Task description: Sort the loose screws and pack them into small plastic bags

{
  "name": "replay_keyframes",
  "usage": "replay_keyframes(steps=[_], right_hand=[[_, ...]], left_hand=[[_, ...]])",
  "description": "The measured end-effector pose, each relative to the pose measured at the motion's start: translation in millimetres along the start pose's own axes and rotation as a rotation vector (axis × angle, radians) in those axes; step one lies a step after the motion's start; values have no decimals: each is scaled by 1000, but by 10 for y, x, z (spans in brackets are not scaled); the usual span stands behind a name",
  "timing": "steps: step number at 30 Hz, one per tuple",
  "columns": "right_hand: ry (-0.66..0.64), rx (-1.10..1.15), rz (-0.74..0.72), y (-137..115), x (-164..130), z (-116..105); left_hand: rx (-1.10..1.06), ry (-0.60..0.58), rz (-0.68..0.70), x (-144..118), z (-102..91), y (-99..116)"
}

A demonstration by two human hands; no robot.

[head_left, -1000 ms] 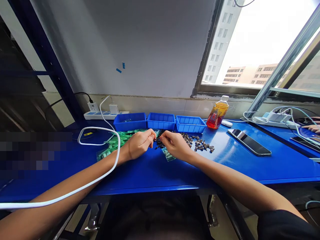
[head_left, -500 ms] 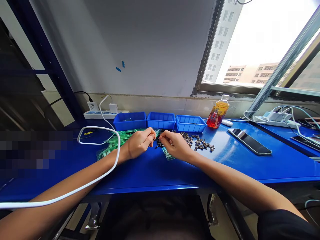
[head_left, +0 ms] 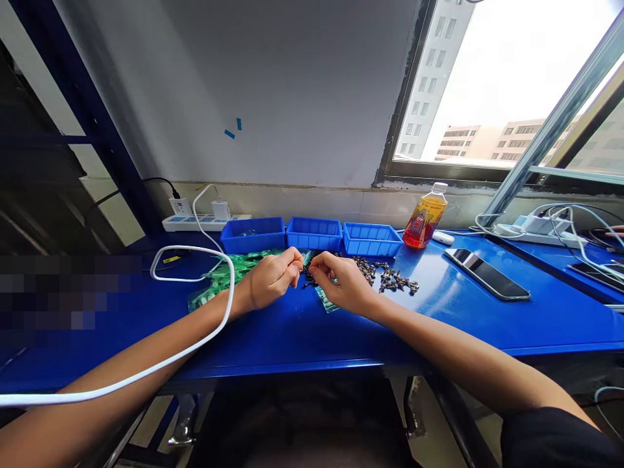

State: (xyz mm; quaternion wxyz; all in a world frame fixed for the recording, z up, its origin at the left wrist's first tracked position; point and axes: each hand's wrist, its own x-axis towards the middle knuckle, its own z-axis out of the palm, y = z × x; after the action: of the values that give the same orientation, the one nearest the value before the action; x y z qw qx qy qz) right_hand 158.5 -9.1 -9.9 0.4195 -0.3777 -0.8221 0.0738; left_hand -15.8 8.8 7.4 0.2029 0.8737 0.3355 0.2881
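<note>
Together, left hand [head_left: 270,281] and right hand [head_left: 341,284] pinch small black parts [head_left: 308,281]; each grip closed.

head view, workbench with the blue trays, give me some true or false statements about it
1. Three blue trays stand in a row behind the hands. True.
2. The bottle lies on its side. False: it stands upright.
3. The left hand and right hand are close together over small dark parts. True.
4. The phone lies left of the trays. False: it lies to their right.
5. A white cable drapes over the left forearm. True.
</note>
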Motion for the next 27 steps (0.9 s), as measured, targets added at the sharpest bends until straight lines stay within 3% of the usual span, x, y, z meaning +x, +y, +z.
replay_keyframes(steps=[27], right_hand=[[15,-53,55,17,13,-5]], left_hand=[[51,16,54,24,30,-91]])
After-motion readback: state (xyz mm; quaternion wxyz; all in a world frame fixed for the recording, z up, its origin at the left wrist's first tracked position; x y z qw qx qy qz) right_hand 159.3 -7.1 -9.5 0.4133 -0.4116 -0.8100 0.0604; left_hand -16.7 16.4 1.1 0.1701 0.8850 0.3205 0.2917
